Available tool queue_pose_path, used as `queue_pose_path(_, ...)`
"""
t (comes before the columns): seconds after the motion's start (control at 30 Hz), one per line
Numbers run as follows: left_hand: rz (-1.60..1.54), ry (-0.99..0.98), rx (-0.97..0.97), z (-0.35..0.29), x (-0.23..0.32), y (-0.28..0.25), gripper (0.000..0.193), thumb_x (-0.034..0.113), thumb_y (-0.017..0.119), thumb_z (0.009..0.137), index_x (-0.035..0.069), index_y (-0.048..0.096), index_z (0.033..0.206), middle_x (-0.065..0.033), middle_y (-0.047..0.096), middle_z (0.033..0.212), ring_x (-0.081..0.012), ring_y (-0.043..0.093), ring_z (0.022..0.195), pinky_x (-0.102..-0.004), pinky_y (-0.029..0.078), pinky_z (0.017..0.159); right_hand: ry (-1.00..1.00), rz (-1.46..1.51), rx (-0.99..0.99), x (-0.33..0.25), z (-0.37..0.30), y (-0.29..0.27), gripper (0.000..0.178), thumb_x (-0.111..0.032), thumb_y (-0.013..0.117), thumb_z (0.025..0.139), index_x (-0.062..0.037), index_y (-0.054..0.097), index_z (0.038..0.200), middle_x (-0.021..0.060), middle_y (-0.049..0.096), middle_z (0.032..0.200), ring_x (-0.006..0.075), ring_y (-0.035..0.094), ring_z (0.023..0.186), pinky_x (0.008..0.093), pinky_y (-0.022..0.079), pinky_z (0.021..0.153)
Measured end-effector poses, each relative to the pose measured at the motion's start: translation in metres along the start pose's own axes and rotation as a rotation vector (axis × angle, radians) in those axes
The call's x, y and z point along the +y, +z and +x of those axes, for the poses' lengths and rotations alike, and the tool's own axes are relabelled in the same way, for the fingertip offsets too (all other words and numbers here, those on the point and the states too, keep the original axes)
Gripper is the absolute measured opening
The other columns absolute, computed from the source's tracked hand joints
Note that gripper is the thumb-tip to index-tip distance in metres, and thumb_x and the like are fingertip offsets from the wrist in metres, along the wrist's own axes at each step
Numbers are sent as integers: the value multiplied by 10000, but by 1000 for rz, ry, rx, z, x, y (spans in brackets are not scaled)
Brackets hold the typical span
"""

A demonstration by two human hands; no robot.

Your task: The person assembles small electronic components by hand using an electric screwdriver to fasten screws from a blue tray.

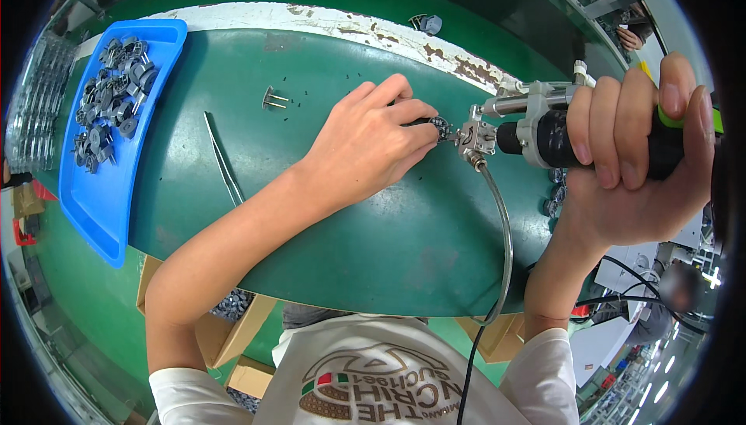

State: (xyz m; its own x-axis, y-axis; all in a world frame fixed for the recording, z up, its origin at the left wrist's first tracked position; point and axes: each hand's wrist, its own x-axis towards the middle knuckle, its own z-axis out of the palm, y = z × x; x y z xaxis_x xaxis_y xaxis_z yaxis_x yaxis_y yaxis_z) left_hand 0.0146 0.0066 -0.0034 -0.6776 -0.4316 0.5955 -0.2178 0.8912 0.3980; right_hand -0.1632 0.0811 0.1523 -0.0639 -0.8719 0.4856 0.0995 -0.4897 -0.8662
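Note:
My right hand [629,145] is wrapped round the black body of a power screwdriver [553,131], held level and pointing left. At its front sits a metal screw-feeding head [475,137] with a clear hose [503,227] hanging down from it. My left hand [373,134] is closed, its fingers gripping a small dark round part [441,128] right against the screwdriver's tip. Much of that part is hidden by my fingers. Left of my left hand, a small part with metal prongs [273,99] and several tiny dark screws [299,104] lie on the green table [373,262].
A blue tray [101,219] of grey pronged parts stands at the left. Tweezers [221,157] lie beside my left forearm. More small parts [554,192] sit near my right wrist. Cardboard boxes [249,328] are below the table edge. Stacked clear trays [39,106] stand far left.

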Motion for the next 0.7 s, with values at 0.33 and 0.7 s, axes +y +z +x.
queue_pose_path(0.33,-14,2,-4,0,-1,0,160,120,828,762,86,787,913,22,732,1086,-205,608,925,-347,518,733,-24,-110,51,6,6,9,241,-285,362,1076,-90,447,961,-54,341,541,51,283,425,230,323,487)
queue_pose_path(0.7,7,11,-6,1,0,3,122,122,818,770,86,771,877,27,729,1072,-198,602,906,-343,513,732,14,-122,78,11,16,14,272,-294,414,1070,-79,420,905,-62,310,524,45,262,408,229,311,456)
